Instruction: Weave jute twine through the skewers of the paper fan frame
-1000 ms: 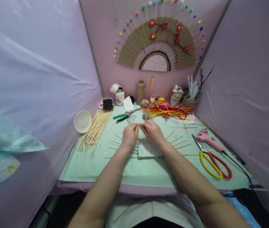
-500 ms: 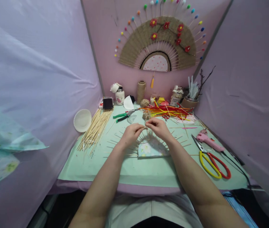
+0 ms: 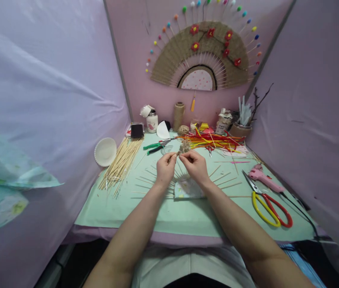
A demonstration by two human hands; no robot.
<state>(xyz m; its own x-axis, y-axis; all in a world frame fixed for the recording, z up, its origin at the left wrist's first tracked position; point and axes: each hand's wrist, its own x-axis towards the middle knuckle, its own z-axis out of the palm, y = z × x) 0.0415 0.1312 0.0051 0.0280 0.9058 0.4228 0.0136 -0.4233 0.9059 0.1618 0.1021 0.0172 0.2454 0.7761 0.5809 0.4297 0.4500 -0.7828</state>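
Note:
My left hand [image 3: 166, 167] and my right hand [image 3: 196, 165] are close together over the middle of the table, each in a pinch. Between the fingertips is a thin piece of brown twine, mostly hidden by the fingers. Just beyond them lies a loose tangle of twine [image 3: 184, 146]. Beneath the hands rests a half-round fan frame [image 3: 187, 189], its base covered in pale floral cloth. Thin wooden sticks [image 3: 222, 176] radiate from that base to both sides; my hands and wrists cover some of them.
To the left lie a bundle of sticks [image 3: 121, 164], a white bowl [image 3: 105, 152] and green-handled pliers [image 3: 157, 147]. Coloured pipe cleaners [image 3: 214, 140] spread at the back. Scissors [image 3: 271, 208] and a pink glue gun [image 3: 265, 179] are on the right. A finished fan [image 3: 199, 52] hangs behind.
Both hands have shifted slightly left and changed their pinch, with the right hand turned and lower. The twine tangle behind them now shows more fully.

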